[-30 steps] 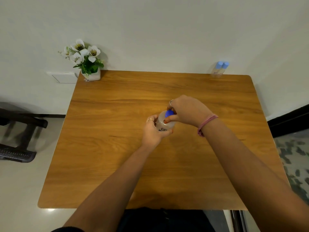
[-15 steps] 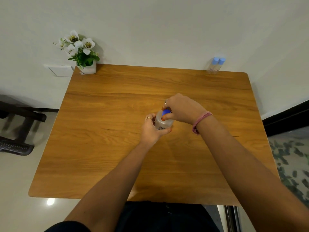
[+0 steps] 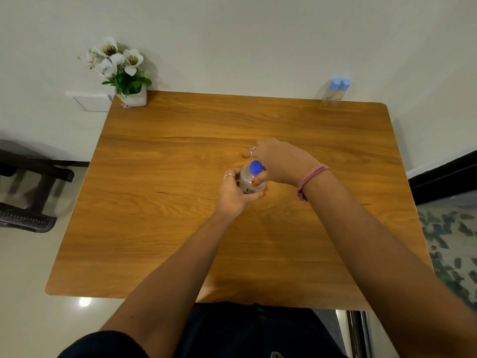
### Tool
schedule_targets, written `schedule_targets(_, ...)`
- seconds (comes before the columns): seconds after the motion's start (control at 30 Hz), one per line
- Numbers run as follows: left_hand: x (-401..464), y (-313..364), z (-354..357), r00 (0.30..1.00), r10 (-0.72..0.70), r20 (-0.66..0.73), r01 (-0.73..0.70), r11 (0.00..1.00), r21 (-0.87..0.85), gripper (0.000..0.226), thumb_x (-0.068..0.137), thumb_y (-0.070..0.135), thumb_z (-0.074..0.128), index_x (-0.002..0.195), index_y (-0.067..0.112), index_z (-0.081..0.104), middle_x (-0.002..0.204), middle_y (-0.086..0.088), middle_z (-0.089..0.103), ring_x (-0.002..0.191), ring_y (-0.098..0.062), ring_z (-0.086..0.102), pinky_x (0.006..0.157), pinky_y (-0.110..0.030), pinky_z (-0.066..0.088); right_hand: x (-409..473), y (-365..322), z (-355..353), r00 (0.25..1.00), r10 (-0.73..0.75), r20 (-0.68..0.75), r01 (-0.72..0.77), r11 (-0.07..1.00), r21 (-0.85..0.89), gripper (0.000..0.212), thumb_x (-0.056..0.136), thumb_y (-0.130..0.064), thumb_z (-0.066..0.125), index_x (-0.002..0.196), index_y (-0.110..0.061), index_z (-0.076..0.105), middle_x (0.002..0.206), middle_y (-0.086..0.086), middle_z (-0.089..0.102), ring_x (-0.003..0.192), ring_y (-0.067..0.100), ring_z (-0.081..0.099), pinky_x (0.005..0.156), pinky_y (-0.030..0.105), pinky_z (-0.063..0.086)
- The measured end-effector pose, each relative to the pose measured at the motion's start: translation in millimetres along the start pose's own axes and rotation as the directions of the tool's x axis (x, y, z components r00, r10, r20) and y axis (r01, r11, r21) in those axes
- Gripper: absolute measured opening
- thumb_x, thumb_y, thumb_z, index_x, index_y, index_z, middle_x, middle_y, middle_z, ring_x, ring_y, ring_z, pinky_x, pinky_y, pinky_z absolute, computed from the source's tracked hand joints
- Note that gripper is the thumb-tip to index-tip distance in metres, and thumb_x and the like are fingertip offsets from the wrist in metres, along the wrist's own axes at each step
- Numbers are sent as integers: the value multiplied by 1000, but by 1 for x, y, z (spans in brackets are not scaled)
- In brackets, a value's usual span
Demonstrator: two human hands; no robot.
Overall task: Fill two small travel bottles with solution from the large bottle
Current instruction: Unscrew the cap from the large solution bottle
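At worktop [image 3: 180, 228] centre, the left hand [image 3: 233, 196] gripped the large bottle [image 3: 251, 181] while the right hand [image 3: 280, 161] pinched its blue cap [image 3: 256, 167]; uncapping likely preceded fetching the travel bottles [image 3: 335, 93] at 1 o'clock.

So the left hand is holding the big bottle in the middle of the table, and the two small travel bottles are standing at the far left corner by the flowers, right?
Not quite. The head view shows the two small travel bottles at the far right corner, not beside the flowers. The left hand does hold the big bottle.

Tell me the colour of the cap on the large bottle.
Blue; the cap on the large bottle shows best in the head view.
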State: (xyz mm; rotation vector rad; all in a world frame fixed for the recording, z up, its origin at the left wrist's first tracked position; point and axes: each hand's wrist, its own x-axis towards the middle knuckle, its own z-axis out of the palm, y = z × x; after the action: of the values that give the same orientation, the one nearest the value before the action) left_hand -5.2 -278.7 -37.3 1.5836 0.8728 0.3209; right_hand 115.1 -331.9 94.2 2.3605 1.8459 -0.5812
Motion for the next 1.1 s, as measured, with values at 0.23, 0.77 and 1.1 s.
schedule_targets(0.23, 0, 2, 0, 1000, 1, 20, -1, 1000, 15, 71, 58, 19, 92, 113, 14, 47, 120, -7, 56, 108, -18, 59, 85, -25, 52, -3, 7, 2, 997, -2, -78, 16, 985, 171, 32, 83, -19, 68, 115, -19, 64, 113, 0, 64, 95, 12, 56, 81, 22, 45)
schedule_targets(0.77, 18, -19, -46, 989, -112, 97, 79, 951, 298, 54, 86, -3, 58, 134, 18, 44, 141, -6, 45, 126, -19, 45, 88, -23, 47, -27, 63, 126, 844, 533, -67, -169, 381, 909, 39, 79, -14, 74, 116, -20, 63, 108, -2, 66, 99, 12, 62, 90, 30, 51)
schedule_targets(1.1, 37, -3, -57, 977, -142, -157, 154, 986, 69, 30, 91, 0, 54, 119, 12, 56, 110, 6, 58, 94, -6, 56, 61, -6, 43, -17, 59, 171, 878, 466, -108, -292, 702, 650, 42, 81, -26, 70, 121, -15, 59, 119, 1, 59, 114, 18, 48, 91, 24, 34)
